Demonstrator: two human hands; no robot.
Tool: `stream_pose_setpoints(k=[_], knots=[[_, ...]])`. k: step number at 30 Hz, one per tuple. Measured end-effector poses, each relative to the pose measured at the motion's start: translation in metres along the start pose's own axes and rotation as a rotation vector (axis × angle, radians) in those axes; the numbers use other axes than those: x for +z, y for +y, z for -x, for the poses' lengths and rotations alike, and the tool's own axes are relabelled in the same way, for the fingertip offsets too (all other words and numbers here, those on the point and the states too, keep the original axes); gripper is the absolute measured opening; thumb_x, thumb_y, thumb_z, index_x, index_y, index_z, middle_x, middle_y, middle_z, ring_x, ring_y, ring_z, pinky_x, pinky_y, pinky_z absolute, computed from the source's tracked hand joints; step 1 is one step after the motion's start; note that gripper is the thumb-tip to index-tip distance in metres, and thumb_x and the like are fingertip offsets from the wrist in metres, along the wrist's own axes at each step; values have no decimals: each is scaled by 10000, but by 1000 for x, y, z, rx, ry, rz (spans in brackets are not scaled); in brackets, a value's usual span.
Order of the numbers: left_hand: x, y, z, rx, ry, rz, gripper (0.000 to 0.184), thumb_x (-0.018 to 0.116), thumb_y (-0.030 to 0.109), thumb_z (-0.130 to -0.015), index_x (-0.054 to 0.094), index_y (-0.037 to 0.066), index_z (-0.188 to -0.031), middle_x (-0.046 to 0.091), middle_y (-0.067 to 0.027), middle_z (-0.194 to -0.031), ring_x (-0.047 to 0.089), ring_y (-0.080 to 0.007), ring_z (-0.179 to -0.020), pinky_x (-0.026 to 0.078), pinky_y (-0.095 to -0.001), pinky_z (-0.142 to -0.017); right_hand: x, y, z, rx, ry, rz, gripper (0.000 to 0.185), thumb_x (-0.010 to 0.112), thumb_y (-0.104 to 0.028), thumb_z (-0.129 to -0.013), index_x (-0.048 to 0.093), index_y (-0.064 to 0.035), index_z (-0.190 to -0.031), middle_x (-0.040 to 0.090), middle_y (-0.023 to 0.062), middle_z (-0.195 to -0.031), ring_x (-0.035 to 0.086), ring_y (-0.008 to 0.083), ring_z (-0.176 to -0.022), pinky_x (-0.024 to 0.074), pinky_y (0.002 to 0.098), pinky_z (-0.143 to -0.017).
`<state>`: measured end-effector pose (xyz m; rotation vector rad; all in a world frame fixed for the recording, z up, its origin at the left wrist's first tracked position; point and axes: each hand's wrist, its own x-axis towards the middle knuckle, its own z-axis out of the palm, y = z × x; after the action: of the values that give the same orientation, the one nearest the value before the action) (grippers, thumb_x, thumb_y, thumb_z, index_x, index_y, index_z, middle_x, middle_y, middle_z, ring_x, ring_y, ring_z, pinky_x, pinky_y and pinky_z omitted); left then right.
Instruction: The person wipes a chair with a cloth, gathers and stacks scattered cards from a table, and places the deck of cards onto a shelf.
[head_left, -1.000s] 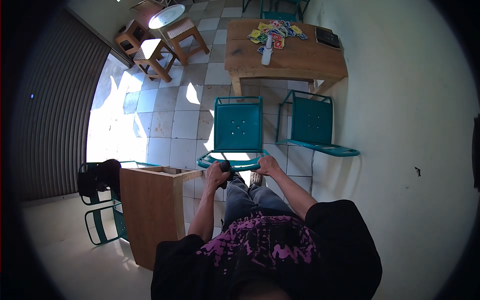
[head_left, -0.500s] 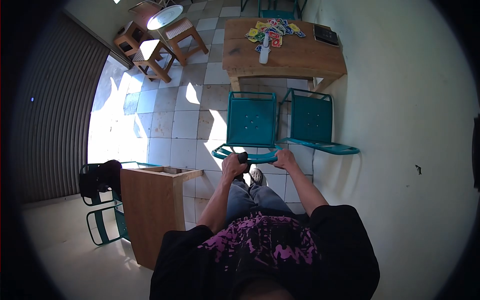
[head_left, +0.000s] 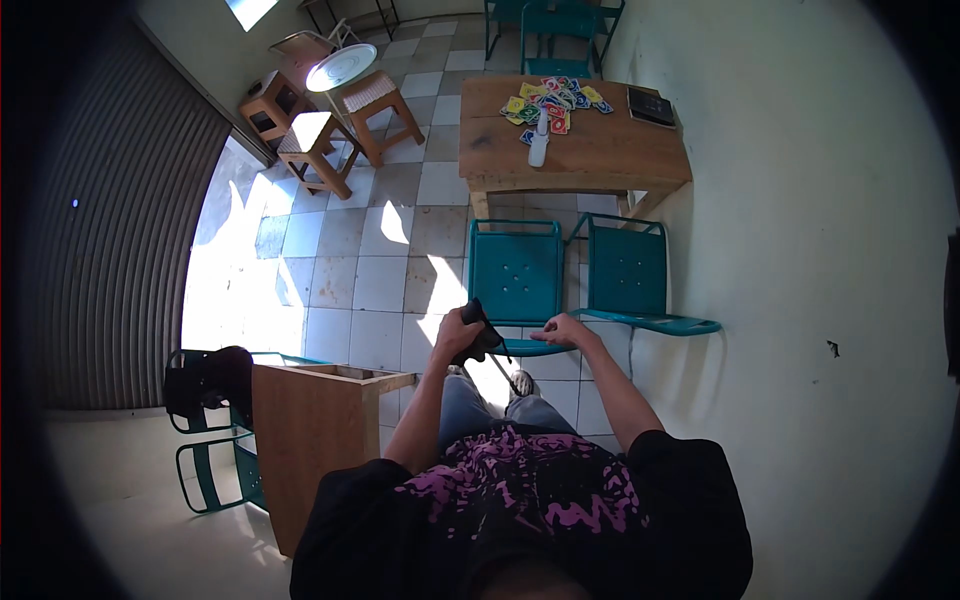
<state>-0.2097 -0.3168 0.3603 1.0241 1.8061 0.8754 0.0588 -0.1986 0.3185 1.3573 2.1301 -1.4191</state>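
My left hand [head_left: 456, 335] is closed around a soft-looking black object [head_left: 483, 337] with a thin dark strap hanging from it; its exact kind I cannot make out. That hand is in front of the left teal metal chair [head_left: 516, 270], by the left end of its backrest. Over the right part of the same backrest is my right hand [head_left: 566, 331], with its fingers stretched to the left, loosely bent, and nothing visible in them. Whether it still touches the chair's rail I cannot tell.
A second teal chair [head_left: 628, 265] stands alongside, near the wall. Ahead, a wooden table [head_left: 590, 160] bears scattered cards [head_left: 556, 100], a white bottle [head_left: 539, 150] and a dark book [head_left: 651, 107]. Left of me is a wooden desk [head_left: 310, 440]; stools [head_left: 311, 135] stand further off.
My left hand has come off the chair back and lifted, bringing the black object into fuller view. My right hand has loosened its grip on the backrest. The view has tilted slightly upward.
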Motion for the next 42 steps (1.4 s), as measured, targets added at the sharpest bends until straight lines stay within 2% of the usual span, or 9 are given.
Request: stream_pose_setpoints(k=[2,6,9,13,17,21,26,30,42], knots=[[-23,11,-18,-31,-16,39,263,693,164,-739,679,3,-947,693,-125,-800,691,-250,-795,544,-373,-734,-3,-25,-12,-2,98,-133,494,753,-502,-785,727,-16,-869,713,93,-803,671,192,-722,521,345,-681],[-67,21,-57,-5,43,56,330,735,299,-756,687,-2,-879,679,-134,-727,693,-249,-710,545,-370,-680,2,-69,-35,-40,205,-320,383,721,-372,-856,708,6,-912,710,93,-770,670,161,-700,521,315,-655],[-101,1,-99,-12,-50,104,433,727,391,-831,635,-32,-823,666,-130,-703,678,-237,-578,551,-347,-537,15,-92,-61,-23,268,-394,347,708,-334,-873,699,7,-931,707,92,-760,669,156,-685,521,305,-643],[-163,18,-125,-200,-161,224,581,690,535,-830,633,-41,-779,655,-117,-690,655,-213,-630,514,-370,-592,37,-141,-97,59,348,-480,316,696,-301,-887,691,13,-919,704,94,-748,666,150,-658,524,299,-623],[-218,-7,-170,-243,-274,185,599,615,561,-876,626,-35,-814,654,-125,-672,661,-231,-546,531,-332,-518,50,-193,-122,129,365,-548,288,681,-262,-905,677,26,-907,707,96,-774,671,144,-672,536,288,-633],[-261,-41,-212,-270,-321,-6,673,546,606,-897,652,-57,-850,654,-112,-682,635,-206,-596,508,-325,-591,61,-223,-162,104,378,-637,265,666,-230,-918,666,35,-904,708,99,-787,676,140,-680,543,276,-631],[-297,-59,-233,-291,-331,75,700,511,604,-905,644,-72,-782,633,-101,-664,589,-185,-591,471,-346,-600,63,-243,-194,112,401,-668,249,659,-210,-921,659,38,-903,705,102,-781,677,140,-670,542,275,-613],[-320,-66,-259,-256,-318,-29,589,540,500,-926,680,-71,-892,640,-86,-691,584,-153,-641,474,-315,-624,57,-245,-215,145,415,-749,258,660,-227,-920,660,30,-899,704,99,-785,679,144,-666,532,269,-579],[-360,-13,-389,60,-215,-48,333,663,290,-836,687,-27,-933,680,-101,-785,628,-165,-727,498,-307,-688,-18,-236,-299,268,594,-800,284,655,-267,-913,660,16,-938,701,100,-823,680,153,-653,511,264,-515]])
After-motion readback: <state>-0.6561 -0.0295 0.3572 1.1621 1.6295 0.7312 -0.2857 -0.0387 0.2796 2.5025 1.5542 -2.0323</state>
